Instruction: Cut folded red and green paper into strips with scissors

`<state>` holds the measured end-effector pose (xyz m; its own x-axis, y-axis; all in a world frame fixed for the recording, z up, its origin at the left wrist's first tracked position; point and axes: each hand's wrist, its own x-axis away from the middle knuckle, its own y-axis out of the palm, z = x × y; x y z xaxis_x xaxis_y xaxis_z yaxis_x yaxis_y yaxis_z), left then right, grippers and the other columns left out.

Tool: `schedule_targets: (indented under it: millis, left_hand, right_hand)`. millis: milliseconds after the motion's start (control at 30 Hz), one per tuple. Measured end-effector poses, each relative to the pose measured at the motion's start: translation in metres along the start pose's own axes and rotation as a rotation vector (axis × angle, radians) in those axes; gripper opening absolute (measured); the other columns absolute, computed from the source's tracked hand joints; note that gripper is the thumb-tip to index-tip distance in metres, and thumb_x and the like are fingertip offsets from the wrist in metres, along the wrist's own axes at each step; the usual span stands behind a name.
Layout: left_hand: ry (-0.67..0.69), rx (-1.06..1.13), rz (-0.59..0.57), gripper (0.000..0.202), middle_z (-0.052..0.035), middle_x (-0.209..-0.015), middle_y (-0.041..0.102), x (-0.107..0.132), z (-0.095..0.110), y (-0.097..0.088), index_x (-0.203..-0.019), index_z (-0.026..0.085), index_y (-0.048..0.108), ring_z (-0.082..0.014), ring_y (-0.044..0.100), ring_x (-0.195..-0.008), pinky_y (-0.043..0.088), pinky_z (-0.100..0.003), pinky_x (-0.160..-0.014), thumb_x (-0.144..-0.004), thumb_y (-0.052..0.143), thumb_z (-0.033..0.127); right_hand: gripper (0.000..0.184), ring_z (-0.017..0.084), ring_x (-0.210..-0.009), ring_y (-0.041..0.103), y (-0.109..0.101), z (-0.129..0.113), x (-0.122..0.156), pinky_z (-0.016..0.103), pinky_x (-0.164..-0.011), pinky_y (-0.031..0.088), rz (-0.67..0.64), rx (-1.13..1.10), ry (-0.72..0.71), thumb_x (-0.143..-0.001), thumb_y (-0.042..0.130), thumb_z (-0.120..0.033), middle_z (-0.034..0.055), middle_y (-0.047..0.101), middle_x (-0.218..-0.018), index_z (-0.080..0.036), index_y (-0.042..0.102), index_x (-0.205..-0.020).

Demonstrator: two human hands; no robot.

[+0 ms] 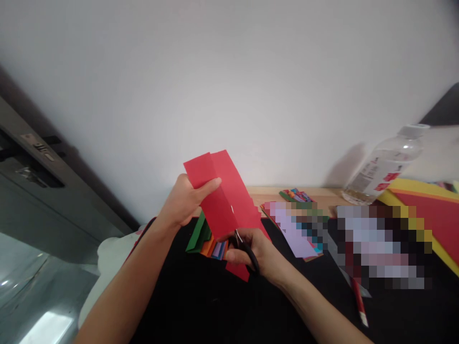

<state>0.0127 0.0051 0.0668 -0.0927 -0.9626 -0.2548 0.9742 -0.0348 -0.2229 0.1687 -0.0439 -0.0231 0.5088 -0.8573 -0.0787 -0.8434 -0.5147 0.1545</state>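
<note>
A sheet of red paper [229,184] is held up by my left hand [186,198], the thumb lying across its front. My right hand [253,251] grips scissors [247,251] with black handles. Their blades reach into the paper from its lower edge, and a bit of metal shows through a slit. Below the right hand lies a small red paper piece [238,271]. Behind and under the sheet are folded green paper [197,239] and orange, purple and blue strips [215,249], partly hidden.
A clear plastic bottle [387,165] stands at the right by the wall. Lilac paper [292,234] and a red pencil [359,301] lie on the black mat [201,306]. Yellow and red sheets [430,215] are at far right. One patch is pixelated. A door [53,191] is at left.
</note>
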Motion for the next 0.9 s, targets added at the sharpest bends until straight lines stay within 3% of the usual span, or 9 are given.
schedule_targets:
  millis: [133,267,400,567,733,900]
  left_hand:
    - [0.087,0.008,0.043,0.026,-0.0074,-0.092,0.068,-0.008,-0.001,-0.017,-0.089,0.015,0.063,-0.0234,0.064,-0.082,0.053,-0.035,-0.071,-0.068,0.071,0.030]
    - [0.130,-0.018,0.020,0.028,-0.0063,-0.094,0.068,-0.009,0.005,-0.025,-0.090,0.017,0.064,-0.0239,0.063,-0.087,0.052,-0.034,-0.073,-0.066,0.073,0.028]
    - [0.039,-0.051,-0.108,0.028,-0.0062,-0.092,0.068,-0.004,0.011,-0.021,-0.091,0.017,0.064,-0.0244,0.063,-0.085,0.053,-0.035,-0.071,-0.067,0.072,0.030]
    - [-0.206,0.072,-0.199,0.030,-0.0072,-0.086,0.068,0.002,0.014,-0.009,-0.091,0.017,0.063,-0.0234,0.065,-0.077,0.054,-0.034,-0.062,-0.071,0.068,0.038]
    - [-0.312,0.140,-0.146,0.031,-0.0048,-0.080,0.067,0.002,0.013,-0.003,-0.090,0.019,0.062,-0.0197,0.064,-0.067,0.050,-0.028,-0.052,-0.068,0.071,0.039]
    - [-0.310,0.103,-0.177,0.029,-0.0050,-0.075,0.066,0.002,0.009,-0.001,-0.078,0.016,0.061,-0.0169,0.061,-0.062,0.046,-0.026,-0.050,-0.066,0.072,0.039]
  right_hand:
    - [0.043,0.008,-0.046,0.046,-0.005,-0.006,0.003,0.020,-0.046,0.036,-0.021,-0.025,0.057,-0.058,0.079,-0.046,-0.0045,0.053,-0.054,-0.014,0.060,-0.080]
    - [0.039,0.005,-0.037,0.037,-0.015,-0.002,0.007,0.020,-0.045,0.036,-0.138,-0.205,-0.092,-0.064,0.075,-0.048,-0.0085,0.047,-0.045,-0.016,0.057,-0.079]
    - [0.046,0.005,-0.039,0.036,-0.020,0.005,0.009,0.024,-0.052,0.041,-0.156,-0.384,-0.227,-0.071,0.069,-0.050,-0.0107,0.044,-0.044,-0.018,0.056,-0.100]
    - [0.063,0.010,-0.054,0.050,-0.012,0.003,0.006,0.023,-0.054,0.040,-0.038,-0.137,-0.126,-0.075,0.071,-0.035,-0.0045,0.056,-0.061,-0.016,0.041,-0.128]
    - [0.070,0.009,-0.057,0.049,-0.003,-0.002,0.004,0.021,-0.053,0.038,-0.112,-0.202,-0.057,-0.062,0.080,-0.038,-0.0043,0.056,-0.068,-0.018,0.045,-0.118]
    - [0.056,0.008,-0.054,0.046,-0.003,0.000,0.004,0.020,-0.050,0.035,-0.190,-0.173,-0.047,-0.061,0.079,-0.045,-0.0040,0.054,-0.066,-0.016,0.053,-0.102]
